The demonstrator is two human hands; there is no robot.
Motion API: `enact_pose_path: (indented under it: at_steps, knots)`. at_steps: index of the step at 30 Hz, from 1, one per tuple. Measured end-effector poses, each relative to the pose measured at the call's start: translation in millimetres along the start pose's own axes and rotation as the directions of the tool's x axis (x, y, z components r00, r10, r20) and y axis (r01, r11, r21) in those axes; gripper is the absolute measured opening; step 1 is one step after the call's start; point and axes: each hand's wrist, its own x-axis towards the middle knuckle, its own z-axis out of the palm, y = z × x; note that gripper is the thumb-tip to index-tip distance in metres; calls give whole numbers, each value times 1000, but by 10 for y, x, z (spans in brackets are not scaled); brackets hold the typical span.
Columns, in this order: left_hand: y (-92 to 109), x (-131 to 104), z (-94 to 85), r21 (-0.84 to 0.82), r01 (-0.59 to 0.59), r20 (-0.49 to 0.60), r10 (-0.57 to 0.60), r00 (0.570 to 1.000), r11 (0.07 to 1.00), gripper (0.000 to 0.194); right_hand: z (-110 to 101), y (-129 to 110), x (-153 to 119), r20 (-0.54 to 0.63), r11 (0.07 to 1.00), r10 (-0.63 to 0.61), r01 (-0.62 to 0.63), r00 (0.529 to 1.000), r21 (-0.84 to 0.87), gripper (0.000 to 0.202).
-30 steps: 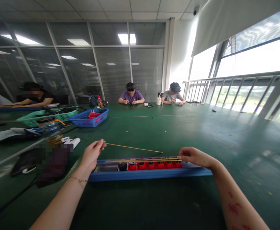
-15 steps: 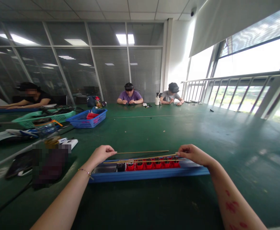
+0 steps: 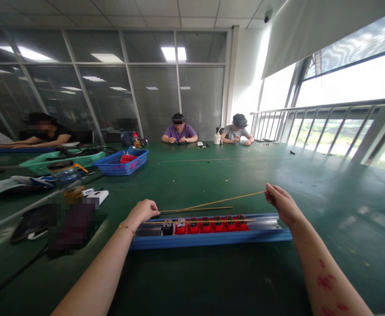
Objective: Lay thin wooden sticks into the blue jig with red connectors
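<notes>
Head cam, green tbl (image 3: 311,193), glass partition (image 3: 152,103), window (image 3: 347,90) rt, L hand (image 3: 142,210) pinching rod (image 3: 208,208), R hand (image 3: 282,201) pinching 2nd rod (image 3: 227,199)

A thin tan stick (image 3: 225,199) slants up to the right; a second thin tan stick (image 3: 212,208) runs nearly level beyond the long, blue-walled tray (image 3: 212,242). A third thin tan stick (image 3: 199,221) lies lengthwise over the tray's red box-shaped pieces (image 3: 217,228).
</notes>
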Motion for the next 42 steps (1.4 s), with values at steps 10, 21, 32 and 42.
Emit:
enact_pose_path:
  at_steps: [10, 21, 32, 42]
  knots:
    - [45, -61, -13, -37, -37, -48, 35, 998, 999, 14, 136, 112, -13, 97, 903, -70, 104, 993, -416, 47]
    - [226, -332, -229, -109, -110, -237, 82, 968, 988, 30, 453, 169, -1, 495, 632, -26, 398, 868, -665, 34]
    - [567, -878, -663, -98, -324, 150, 336, 930, 941, 30, 822, 211, 200, 653, 405, 47, 583, 756, -704, 15]
    - [666, -854, -556, -201, -262, 166, 297, 940, 944, 16, 838, 354, 276, 661, 501, 108, 534, 743, -681, 12]
